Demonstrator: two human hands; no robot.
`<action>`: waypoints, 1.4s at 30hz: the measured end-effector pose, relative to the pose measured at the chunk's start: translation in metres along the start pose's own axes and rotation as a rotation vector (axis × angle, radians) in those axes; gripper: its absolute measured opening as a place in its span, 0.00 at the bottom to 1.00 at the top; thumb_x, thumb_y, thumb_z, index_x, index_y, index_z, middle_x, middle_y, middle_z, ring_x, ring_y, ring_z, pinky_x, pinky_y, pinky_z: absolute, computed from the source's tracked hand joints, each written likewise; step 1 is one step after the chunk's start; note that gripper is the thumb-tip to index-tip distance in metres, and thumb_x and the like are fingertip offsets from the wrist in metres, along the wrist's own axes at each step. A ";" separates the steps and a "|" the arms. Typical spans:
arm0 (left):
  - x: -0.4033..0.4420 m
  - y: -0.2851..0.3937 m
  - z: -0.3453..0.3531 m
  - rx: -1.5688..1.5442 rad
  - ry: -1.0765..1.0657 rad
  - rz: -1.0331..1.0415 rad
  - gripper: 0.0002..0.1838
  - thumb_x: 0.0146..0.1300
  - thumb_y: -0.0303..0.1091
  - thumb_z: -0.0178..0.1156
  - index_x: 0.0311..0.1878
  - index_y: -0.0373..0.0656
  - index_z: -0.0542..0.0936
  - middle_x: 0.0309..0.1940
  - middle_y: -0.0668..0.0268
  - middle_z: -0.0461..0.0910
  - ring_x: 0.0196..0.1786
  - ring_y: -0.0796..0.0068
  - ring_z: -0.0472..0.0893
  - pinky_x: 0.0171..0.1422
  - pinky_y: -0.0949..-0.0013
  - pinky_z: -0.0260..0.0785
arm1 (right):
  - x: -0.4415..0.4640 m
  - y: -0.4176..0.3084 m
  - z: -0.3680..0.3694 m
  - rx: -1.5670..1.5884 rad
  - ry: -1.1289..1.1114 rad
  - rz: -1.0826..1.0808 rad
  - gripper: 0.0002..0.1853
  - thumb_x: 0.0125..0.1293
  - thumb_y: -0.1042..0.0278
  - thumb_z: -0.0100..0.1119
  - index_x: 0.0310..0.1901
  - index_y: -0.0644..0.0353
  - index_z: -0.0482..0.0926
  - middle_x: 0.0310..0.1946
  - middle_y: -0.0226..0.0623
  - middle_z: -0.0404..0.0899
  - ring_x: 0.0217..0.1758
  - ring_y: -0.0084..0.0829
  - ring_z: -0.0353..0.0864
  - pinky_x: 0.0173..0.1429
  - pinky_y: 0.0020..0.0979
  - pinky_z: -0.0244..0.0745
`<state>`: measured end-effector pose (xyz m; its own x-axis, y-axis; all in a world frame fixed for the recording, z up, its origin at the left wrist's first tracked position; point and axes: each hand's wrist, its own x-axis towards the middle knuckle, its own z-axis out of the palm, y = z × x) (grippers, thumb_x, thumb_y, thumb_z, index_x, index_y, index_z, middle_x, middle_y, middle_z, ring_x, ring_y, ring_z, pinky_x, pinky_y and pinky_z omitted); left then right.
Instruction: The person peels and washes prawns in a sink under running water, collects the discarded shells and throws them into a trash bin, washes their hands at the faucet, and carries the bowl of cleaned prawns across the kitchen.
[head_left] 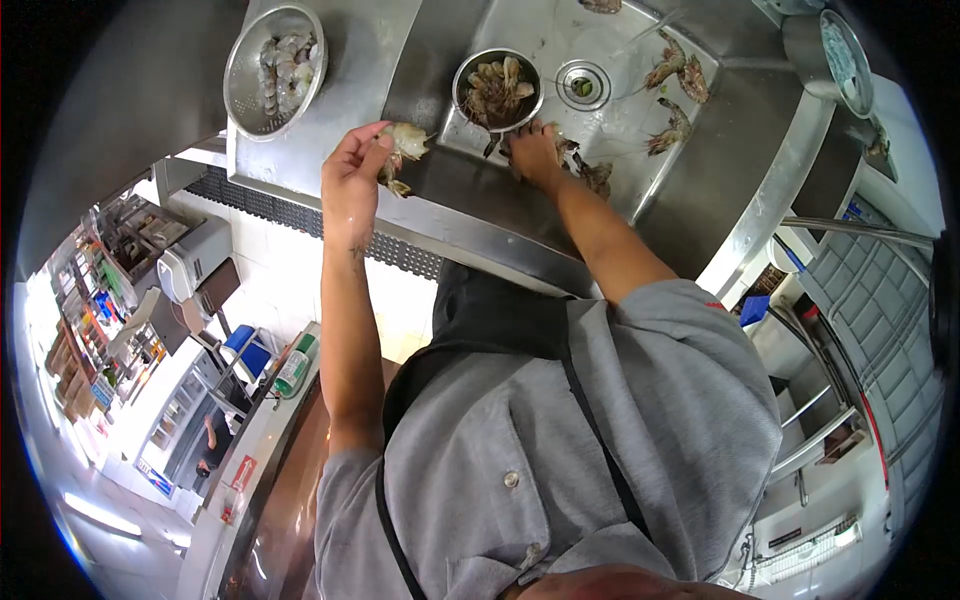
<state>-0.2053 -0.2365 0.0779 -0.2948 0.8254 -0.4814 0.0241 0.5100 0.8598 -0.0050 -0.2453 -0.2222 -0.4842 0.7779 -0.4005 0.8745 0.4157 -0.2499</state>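
Left hand point(352, 168): your thumb and fingers pinch a shrimp point(407, 140). Right hand point(534, 156): fingers bent down at the small bowl point(541, 98) of shrimp pieces (grip hidden, can't tell). Whole shrimp lie beyond, in the sink point(620, 105); colander point(240, 92) of peeled shrimp, far left.

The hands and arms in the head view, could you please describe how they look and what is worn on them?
The left hand and right hand are bare, without gloves, and so are the forearms. A small dark marking shows near the left wrist. Short grey sleeves cover the upper arms, the right one with a little red at its edge.
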 end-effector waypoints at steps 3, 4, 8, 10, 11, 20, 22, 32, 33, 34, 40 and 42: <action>0.002 0.003 0.004 -0.005 -0.031 0.002 0.14 0.66 0.28 0.58 0.52 0.32 0.76 0.34 0.66 0.81 0.35 0.83 0.76 0.42 0.79 0.67 | -0.003 0.002 0.002 -0.028 -0.077 -0.088 0.18 0.61 0.60 0.54 0.54 0.45 0.78 0.55 0.40 0.75 0.63 0.44 0.66 0.60 0.47 0.59; 0.002 0.004 0.005 0.010 -0.035 0.010 0.14 0.66 0.29 0.58 0.52 0.31 0.76 0.34 0.66 0.81 0.35 0.83 0.76 0.42 0.79 0.67 | -0.006 0.004 0.006 0.025 -0.021 -0.160 0.18 0.58 0.59 0.57 0.52 0.45 0.79 0.52 0.40 0.77 0.61 0.43 0.69 0.60 0.51 0.59; 0.005 0.006 0.005 -0.002 -0.058 0.032 0.14 0.66 0.30 0.58 0.52 0.31 0.77 0.33 0.67 0.80 0.34 0.82 0.76 0.42 0.79 0.67 | -0.014 0.008 -0.004 0.054 -0.213 -0.331 0.14 0.61 0.63 0.55 0.49 0.45 0.81 0.42 0.35 0.82 0.50 0.40 0.78 0.59 0.48 0.63; 0.006 0.007 0.006 -0.014 -0.058 0.026 0.14 0.66 0.30 0.58 0.51 0.31 0.77 0.34 0.66 0.80 0.34 0.82 0.75 0.42 0.78 0.67 | -0.019 0.015 -0.008 0.238 -0.208 -0.332 0.12 0.61 0.64 0.55 0.46 0.47 0.81 0.38 0.33 0.81 0.45 0.36 0.78 0.55 0.43 0.65; 0.007 0.007 0.005 -0.023 -0.050 0.016 0.14 0.66 0.30 0.58 0.51 0.32 0.77 0.34 0.66 0.80 0.34 0.82 0.75 0.42 0.78 0.67 | -0.021 0.019 -0.007 0.426 -0.203 -0.338 0.09 0.61 0.65 0.55 0.42 0.49 0.81 0.34 0.30 0.81 0.41 0.33 0.78 0.51 0.39 0.68; 0.016 0.000 0.002 -0.234 -0.129 0.000 0.14 0.66 0.28 0.57 0.52 0.31 0.76 0.38 0.64 0.80 0.37 0.80 0.77 0.43 0.76 0.69 | -0.044 0.036 -0.054 1.691 -0.202 -0.107 0.08 0.61 0.71 0.46 0.36 0.59 0.77 0.32 0.24 0.73 0.36 0.19 0.69 0.43 0.26 0.66; 0.018 0.000 0.004 -0.257 -0.145 0.012 0.14 0.66 0.28 0.57 0.52 0.31 0.76 0.39 0.64 0.80 0.38 0.79 0.77 0.43 0.76 0.70 | -0.057 0.034 -0.093 1.680 -0.121 -0.089 0.09 0.61 0.72 0.44 0.37 0.61 0.76 0.32 0.27 0.72 0.36 0.22 0.70 0.45 0.28 0.67; 0.023 -0.005 0.015 -0.409 -0.216 0.011 0.12 0.67 0.27 0.56 0.50 0.31 0.76 0.42 0.62 0.80 0.41 0.77 0.78 0.44 0.74 0.70 | -0.071 0.028 -0.137 2.510 -0.307 -0.238 0.11 0.60 0.69 0.41 0.42 0.60 0.70 0.27 0.41 0.69 0.34 0.38 0.69 0.46 0.40 0.66; 0.023 -0.006 0.015 -0.415 -0.220 0.010 0.12 0.67 0.27 0.56 0.50 0.31 0.76 0.42 0.62 0.80 0.41 0.77 0.78 0.44 0.74 0.70 | -0.070 0.027 -0.135 2.536 -0.291 -0.227 0.11 0.60 0.69 0.41 0.42 0.59 0.70 0.27 0.41 0.69 0.34 0.38 0.69 0.46 0.40 0.66; 0.023 -0.006 0.013 -0.415 -0.233 0.012 0.12 0.67 0.27 0.56 0.50 0.31 0.76 0.43 0.62 0.80 0.41 0.77 0.78 0.44 0.74 0.70 | -0.069 0.027 -0.133 2.563 -0.277 -0.218 0.10 0.60 0.69 0.41 0.41 0.59 0.70 0.26 0.41 0.69 0.34 0.38 0.69 0.46 0.39 0.65; 0.028 -0.011 0.007 -0.426 -0.237 0.017 0.11 0.67 0.26 0.55 0.50 0.30 0.76 0.43 0.60 0.80 0.42 0.76 0.77 0.45 0.73 0.70 | -0.051 0.027 -0.127 2.236 -0.241 0.292 0.14 0.67 0.61 0.44 0.46 0.61 0.73 0.35 0.44 0.76 0.38 0.40 0.74 0.50 0.45 0.68; 0.033 -0.013 0.010 -0.410 -0.240 0.012 0.12 0.67 0.26 0.55 0.50 0.30 0.75 0.43 0.60 0.80 0.42 0.75 0.78 0.45 0.73 0.70 | -0.034 0.024 -0.135 1.753 -0.096 0.252 0.15 0.68 0.60 0.46 0.47 0.62 0.74 0.36 0.42 0.78 0.37 0.37 0.77 0.49 0.43 0.71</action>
<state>-0.2053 -0.2134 0.0494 -0.0668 0.8880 -0.4549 -0.3674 0.4020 0.8387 0.0360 -0.1976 -0.0955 -0.4115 0.6830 -0.6034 -0.1011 -0.6922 -0.7146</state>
